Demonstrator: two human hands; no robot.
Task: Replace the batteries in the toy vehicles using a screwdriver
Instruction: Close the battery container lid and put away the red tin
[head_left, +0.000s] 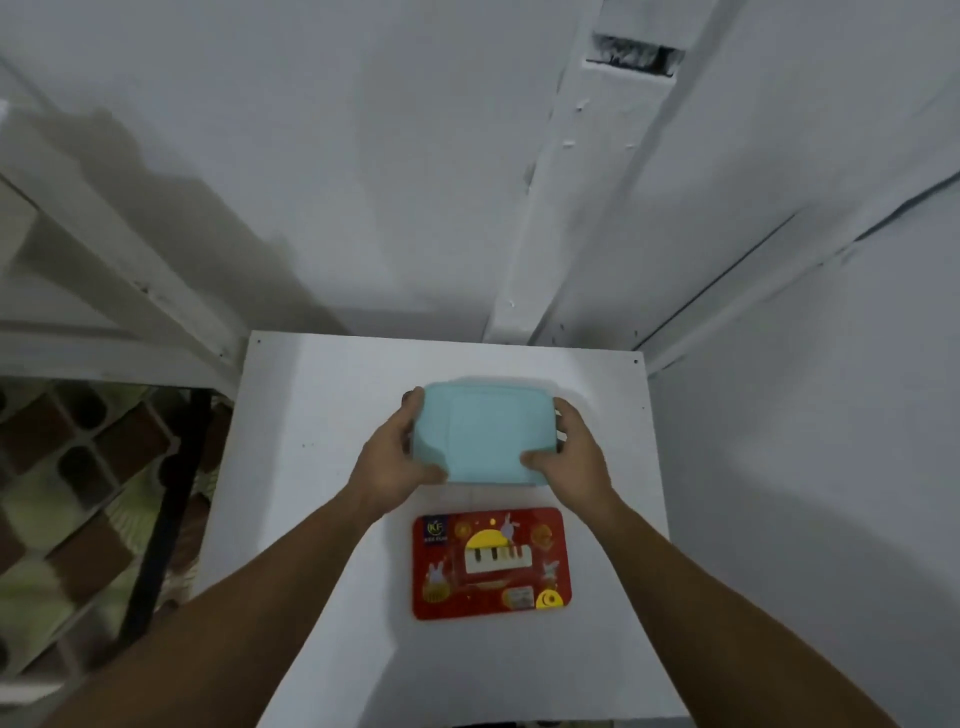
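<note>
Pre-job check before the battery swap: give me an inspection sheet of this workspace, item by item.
Surface: white table.
Job's things: light blue box, closed, held over the table; no screwdriver, batteries or vehicles seen.
Clutter: red toy-piano pack lying flat, nearer the person than the box.
Grippers: left hand and right hand grip the box's opposite ends, thumbs on top.
Cables: nothing seen.
Surroundings: white walls; patterned floor to the left.
</note>
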